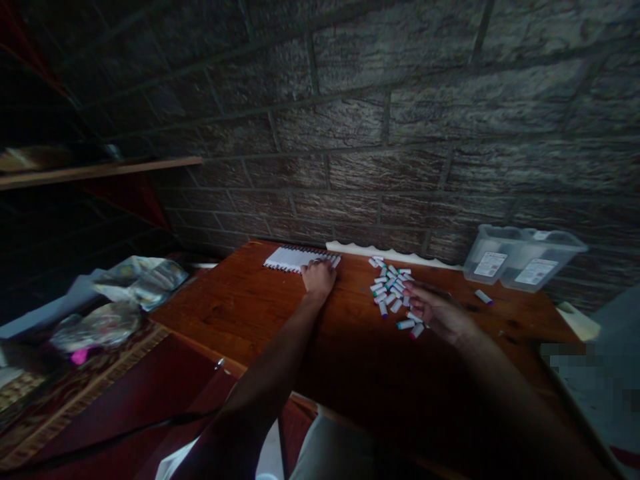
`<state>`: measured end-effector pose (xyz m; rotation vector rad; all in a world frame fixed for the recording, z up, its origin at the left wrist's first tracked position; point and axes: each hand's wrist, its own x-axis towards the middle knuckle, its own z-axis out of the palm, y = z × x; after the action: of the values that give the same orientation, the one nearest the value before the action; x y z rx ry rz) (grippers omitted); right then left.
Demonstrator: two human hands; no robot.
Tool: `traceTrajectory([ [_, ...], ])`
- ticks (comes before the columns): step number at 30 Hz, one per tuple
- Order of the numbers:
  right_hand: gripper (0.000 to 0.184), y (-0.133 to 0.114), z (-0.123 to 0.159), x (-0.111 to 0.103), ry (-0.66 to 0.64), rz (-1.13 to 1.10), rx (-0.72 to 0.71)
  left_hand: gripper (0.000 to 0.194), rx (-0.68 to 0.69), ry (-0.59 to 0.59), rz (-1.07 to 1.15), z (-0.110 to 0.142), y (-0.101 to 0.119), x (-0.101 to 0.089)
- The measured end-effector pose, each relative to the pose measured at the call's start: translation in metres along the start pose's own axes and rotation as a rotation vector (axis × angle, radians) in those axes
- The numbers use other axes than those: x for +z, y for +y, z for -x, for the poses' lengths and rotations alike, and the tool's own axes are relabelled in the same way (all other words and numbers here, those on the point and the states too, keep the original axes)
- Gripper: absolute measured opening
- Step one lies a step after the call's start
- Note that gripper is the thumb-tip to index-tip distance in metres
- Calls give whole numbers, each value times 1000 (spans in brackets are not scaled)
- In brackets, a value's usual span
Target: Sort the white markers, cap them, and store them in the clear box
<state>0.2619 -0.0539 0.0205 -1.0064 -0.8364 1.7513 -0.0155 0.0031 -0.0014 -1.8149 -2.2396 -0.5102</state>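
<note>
A neat row of white markers [290, 258] with dark and coloured ends lies side by side near the table's back edge. My left hand [319, 275] rests on the right part of this row, fingers bent and slightly apart over the markers. To the right is a loose pile of short white markers [393, 287] with teal, blue and purple ends. My right hand [434, 308] is at the pile's right side, thumb and fingers drawn together in a pinch. What lies between those fingertips, if anything, is too dim to make out.
Two joined clear plastic bins [523, 260] with labels stand at the wooden table's [225, 293] back right. A single marker [483, 297] lies before them. A white scalloped strip [390, 254] runs along the brick wall. Plastic bags [143, 280] lie at left, below a shelf [100, 172].
</note>
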Motion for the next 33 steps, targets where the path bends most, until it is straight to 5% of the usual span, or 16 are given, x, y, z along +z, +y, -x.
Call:
traceTrajectory([
  [24,27,2,-2,-5,18,22,-28,30,1,43,42,1,-2,-5],
  [29,23,0,-3,-6,40,36,-40,32,191,55,246,12,11,-12],
  [33,25,-3,-4,-11,41,23,-73,41,506,-156,409,30,31,-9],
])
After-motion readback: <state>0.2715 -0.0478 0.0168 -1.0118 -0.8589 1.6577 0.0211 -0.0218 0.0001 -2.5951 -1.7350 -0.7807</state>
